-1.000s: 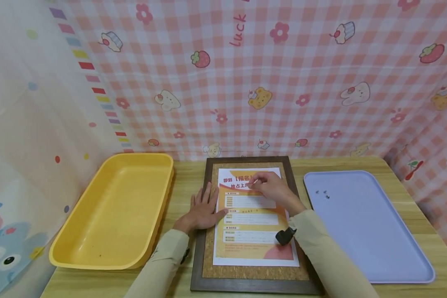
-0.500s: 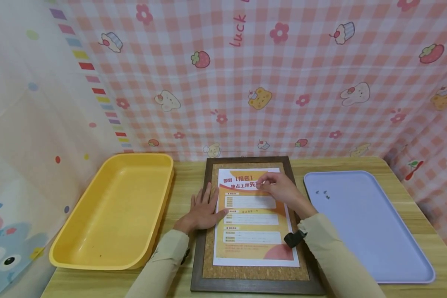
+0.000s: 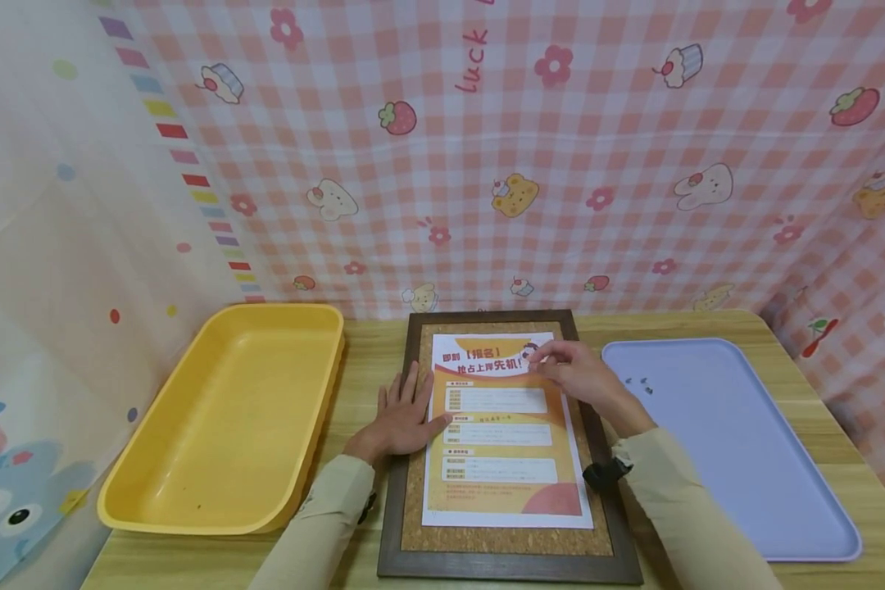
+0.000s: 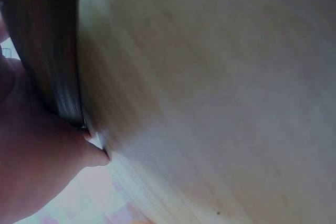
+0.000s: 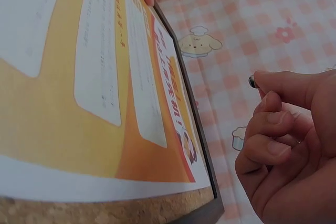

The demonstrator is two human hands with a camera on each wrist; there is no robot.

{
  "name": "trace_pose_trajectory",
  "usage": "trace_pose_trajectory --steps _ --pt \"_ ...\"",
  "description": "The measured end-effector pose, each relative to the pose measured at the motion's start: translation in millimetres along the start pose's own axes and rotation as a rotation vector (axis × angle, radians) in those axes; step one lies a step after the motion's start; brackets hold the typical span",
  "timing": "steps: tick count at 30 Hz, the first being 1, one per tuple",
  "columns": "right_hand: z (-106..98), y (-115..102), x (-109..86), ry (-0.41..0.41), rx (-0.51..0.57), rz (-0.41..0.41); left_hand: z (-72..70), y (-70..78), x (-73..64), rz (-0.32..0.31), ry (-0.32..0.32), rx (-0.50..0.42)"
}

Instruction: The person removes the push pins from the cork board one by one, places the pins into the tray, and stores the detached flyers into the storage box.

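Note:
A printed sheet (image 3: 479, 504) in orange, yellow and white lies on a cork board (image 3: 509, 541) with a dark wooden frame. My left hand (image 3: 400, 422) rests with spread fingers over the board's left edge, its thumb on the sheet's margin. In the left wrist view, part of that hand (image 4: 42, 156) shows beside the dark frame. Over the sheet's top right corner, my right hand (image 3: 571, 373) pinches a small shiny thumbtack (image 5: 252, 81) between thumb and index finger, the other fingers curled in. Most of the tack is hidden by the fingertips.
A lilac tray (image 3: 737, 467) stands right of the board, with a few small dark tacks (image 3: 647, 391) near its far left corner. On the left is a deep yellow tub (image 3: 221, 418). A pink checked curtain (image 3: 442, 164) hangs behind the wooden table (image 3: 361, 360).
My right hand has moved to the right across the top of the sheet, uncovering more of its heading. The left hand and the board have stayed in place.

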State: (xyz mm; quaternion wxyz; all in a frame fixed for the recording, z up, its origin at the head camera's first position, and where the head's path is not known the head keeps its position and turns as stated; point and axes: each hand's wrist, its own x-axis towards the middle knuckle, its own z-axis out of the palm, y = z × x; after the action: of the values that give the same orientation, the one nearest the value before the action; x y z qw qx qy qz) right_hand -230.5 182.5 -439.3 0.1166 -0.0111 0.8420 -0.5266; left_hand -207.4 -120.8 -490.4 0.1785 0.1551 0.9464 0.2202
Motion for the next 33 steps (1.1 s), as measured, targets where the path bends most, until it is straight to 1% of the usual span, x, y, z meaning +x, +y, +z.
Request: trace_pose_trajectory --steps 6,13,22,28,33 --pt "-12 3 -6.2 -0.005 0.047 0.007 -0.6 0.5 -0.5 -0.004 -0.009 0.01" --pt "-30 11 -12.8 -0.001 0.056 -0.018 -0.7 1.3 -0.9 -0.008 -0.006 0.012" --pt "-49 23 -16.3 -0.02 0.128 -0.04 -2.0 2.4 -1.5 -0.011 -0.009 0.018" --pt "-61 33 -18.5 -0.007 0.163 -0.039 -1.4 2.7 -1.5 -0.008 -0.008 0.038" --pt "-71 42 -20.4 0.005 0.181 -0.029 -1.5 2.5 -0.5 -0.008 0.001 0.033"
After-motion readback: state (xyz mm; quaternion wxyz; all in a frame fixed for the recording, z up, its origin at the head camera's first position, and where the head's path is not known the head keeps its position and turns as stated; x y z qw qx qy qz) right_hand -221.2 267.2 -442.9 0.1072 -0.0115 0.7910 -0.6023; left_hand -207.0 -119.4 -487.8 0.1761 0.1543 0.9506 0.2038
